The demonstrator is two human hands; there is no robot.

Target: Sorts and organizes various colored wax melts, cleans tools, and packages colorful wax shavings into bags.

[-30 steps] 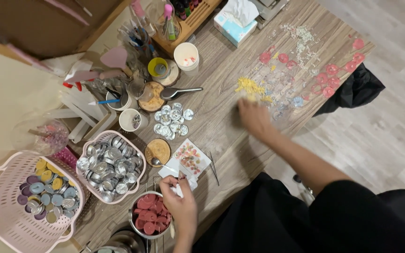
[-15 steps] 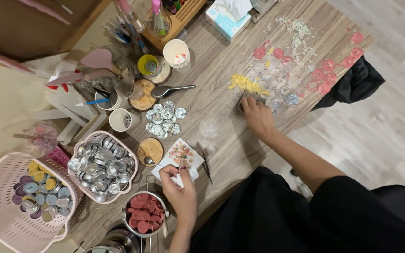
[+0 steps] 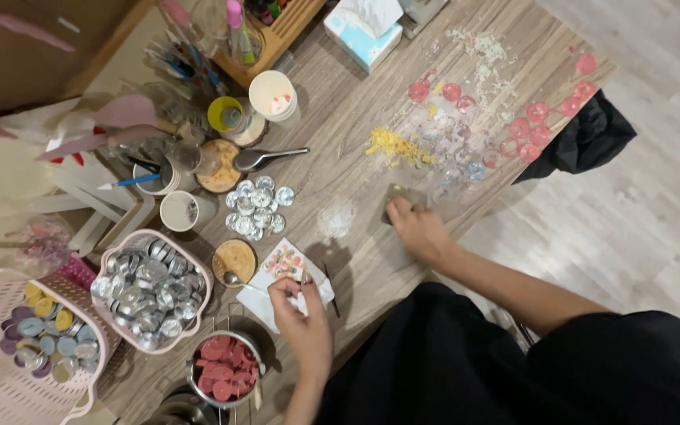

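- Nearest the person, a round steel pot of red wax discs (image 3: 226, 376) stands at the table edge, just beside the left wrist.
- The left hand (image 3: 302, 313) is raised over a white paper card with a flowered print (image 3: 283, 264). Its thumb and fingertips (image 3: 281, 285) are pinched together at the card's near edge. Whether they grip the card or something tiny cannot be told.
- Farther out, the right hand (image 3: 417, 230) reaches across the brown wood-grain table (image 3: 356, 102) with the forearm stretched and the wrist low. Its fingers are curled down and pressed on a small flat grey pad (image 3: 403, 195).
- The pad lies on the tabletop between a pale smear of white crumbs (image 3: 335, 219) and a heap of yellow wax shavings (image 3: 391, 146).
- To handle the pad well, it likely needs to stay flat under even pressure and move in short strokes. It should also keep clear of the clear and pink round cups (image 3: 513, 130) beyond it, which look light enough to scatter.
- To the left, a cluster of small silver foil cups (image 3: 257, 206) sits apart from both hands.
- At the far edge stands a blue and white tissue box (image 3: 362, 33).
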